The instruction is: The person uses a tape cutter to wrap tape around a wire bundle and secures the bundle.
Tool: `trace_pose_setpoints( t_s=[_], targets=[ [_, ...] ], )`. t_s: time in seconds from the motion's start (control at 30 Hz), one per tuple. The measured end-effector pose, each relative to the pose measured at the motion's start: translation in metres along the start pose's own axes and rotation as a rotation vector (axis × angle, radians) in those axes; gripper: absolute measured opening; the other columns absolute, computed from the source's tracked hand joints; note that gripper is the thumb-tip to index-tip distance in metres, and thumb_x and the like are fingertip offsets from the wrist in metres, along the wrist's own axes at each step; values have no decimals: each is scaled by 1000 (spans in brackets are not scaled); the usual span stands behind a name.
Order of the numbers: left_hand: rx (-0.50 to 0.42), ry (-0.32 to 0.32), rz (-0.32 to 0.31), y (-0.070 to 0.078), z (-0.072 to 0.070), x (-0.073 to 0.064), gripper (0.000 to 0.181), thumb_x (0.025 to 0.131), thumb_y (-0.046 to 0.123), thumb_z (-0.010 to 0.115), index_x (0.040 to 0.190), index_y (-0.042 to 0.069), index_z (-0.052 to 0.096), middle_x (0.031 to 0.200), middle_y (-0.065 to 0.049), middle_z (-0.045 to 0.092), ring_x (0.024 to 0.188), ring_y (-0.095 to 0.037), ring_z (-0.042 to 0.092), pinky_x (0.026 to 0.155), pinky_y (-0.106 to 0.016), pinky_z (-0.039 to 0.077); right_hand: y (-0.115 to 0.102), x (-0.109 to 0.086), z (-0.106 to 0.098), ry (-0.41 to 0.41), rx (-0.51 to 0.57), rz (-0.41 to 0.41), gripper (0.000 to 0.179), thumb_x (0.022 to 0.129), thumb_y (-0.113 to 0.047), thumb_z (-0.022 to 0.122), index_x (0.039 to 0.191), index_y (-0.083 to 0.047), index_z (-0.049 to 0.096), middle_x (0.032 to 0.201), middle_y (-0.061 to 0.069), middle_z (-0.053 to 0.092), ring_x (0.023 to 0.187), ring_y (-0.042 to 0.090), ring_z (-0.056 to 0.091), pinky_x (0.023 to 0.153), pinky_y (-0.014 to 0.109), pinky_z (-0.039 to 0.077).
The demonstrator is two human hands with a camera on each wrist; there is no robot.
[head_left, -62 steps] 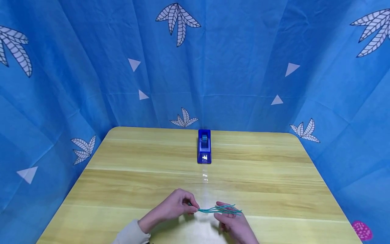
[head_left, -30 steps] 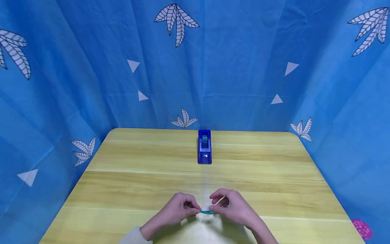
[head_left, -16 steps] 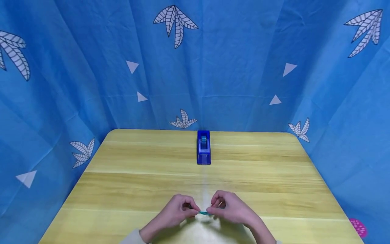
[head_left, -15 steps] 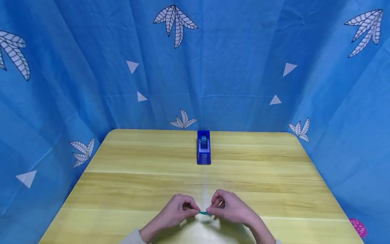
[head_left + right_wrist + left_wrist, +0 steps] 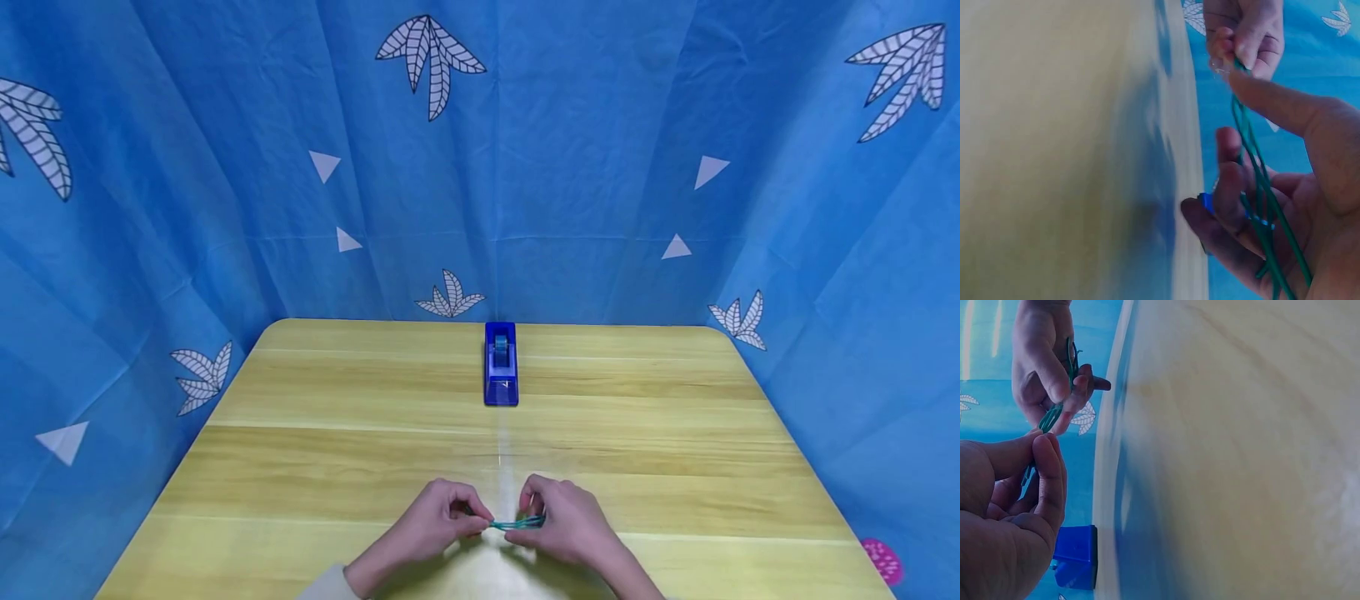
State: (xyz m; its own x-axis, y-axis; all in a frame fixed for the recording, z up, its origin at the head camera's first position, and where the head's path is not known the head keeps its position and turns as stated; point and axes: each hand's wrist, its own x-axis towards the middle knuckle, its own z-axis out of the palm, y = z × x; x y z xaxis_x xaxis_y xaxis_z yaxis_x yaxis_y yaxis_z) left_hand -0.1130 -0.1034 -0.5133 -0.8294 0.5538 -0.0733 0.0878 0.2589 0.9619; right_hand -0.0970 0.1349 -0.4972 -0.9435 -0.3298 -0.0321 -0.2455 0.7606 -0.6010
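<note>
A bundle of thin green strands, like cords or wires [image 5: 516, 525], spans the gap between the two hands, low in the middle of the head view. My left hand [image 5: 431, 518] pinches one end between thumb and index finger. Around the other end my right hand [image 5: 573, 521] curves loosely, thumb and fingers apart. The right wrist view shows the green strands [image 5: 1246, 128] spreading over the right palm, with the fingers half bent beside them. Behind the hands stands a blue tape dispenser [image 5: 501, 364] with a roll in it.
A pale translucent strip [image 5: 504, 442], like clear tape, runs from the dispenser toward the hands along the wood-grain table [image 5: 337, 458]. Blue curtain [image 5: 585, 167] with leaf prints surrounds the table at the back and sides.
The right hand has come up from under the strands to their side, closed near them close to the left hand, then parted its thumb and fingers. The left hand keeps its pinch.
</note>
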Motion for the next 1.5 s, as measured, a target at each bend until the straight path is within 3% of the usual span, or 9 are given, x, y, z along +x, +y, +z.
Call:
trace_pose_setpoints(
  t_s=[0.33,0.6,0.8,0.97,1.2,1.33,1.5],
  targets=[
    [-45,-1,-6,1,0,0,5,92,2,74,93,-3,75,89,-21,74,70,-10,67,65,-21,59,3,0,7,74,-61,-38,30,71,-40,92,81,-29,66,69,-19,60,62,-3,46,57,21,38],
    [-35,-27,-10,-4,-3,0,5,92,5,75,92,-1,75,89,-21,74,70,-10,67,64,-19,57,5,-1,9,72,-40,-67,19,74,-40,91,80,-28,77,71,-20,64,65,-6,50,58,21,41],
    [-29,-44,-35,-8,-2,-1,10,91,7,77,92,-2,72,85,-11,74,70,-6,64,65,-16,53,4,-1,11,101,-62,-66,18,73,-37,92,77,-29,77,73,-20,67,67,-6,52,59,21,41],
    [-34,-17,-64,-8,1,0,7,90,5,77,91,0,74,82,-4,73,68,-6,61,63,-15,50,3,-1,11,120,-66,-44,19,73,-33,92,71,-31,73,68,-24,64,65,-5,50,59,21,40],
    [-74,1,-82,-6,1,2,9,89,6,78,89,-2,74,83,-11,74,68,-9,60,61,-15,48,2,-2,11,146,-43,-10,20,72,-30,93,70,-32,73,69,-24,64,65,-5,50,59,20,40],
    [-67,3,-72,-7,2,1,10,88,5,79,89,-3,75,82,-12,74,68,-9,62,61,-15,49,6,-3,7,65,63,1,17,74,-33,92,78,-29,77,74,-21,67,67,-4,53,62,22,44],
    [-62,7,-66,-9,3,1,11,88,5,79,89,-4,75,84,-18,74,68,-10,63,61,-16,49,14,2,-6,-126,311,-5,18,85,-33,85,92,-17,81,79,-7,74,66,6,62,59,23,51]
  ],
)
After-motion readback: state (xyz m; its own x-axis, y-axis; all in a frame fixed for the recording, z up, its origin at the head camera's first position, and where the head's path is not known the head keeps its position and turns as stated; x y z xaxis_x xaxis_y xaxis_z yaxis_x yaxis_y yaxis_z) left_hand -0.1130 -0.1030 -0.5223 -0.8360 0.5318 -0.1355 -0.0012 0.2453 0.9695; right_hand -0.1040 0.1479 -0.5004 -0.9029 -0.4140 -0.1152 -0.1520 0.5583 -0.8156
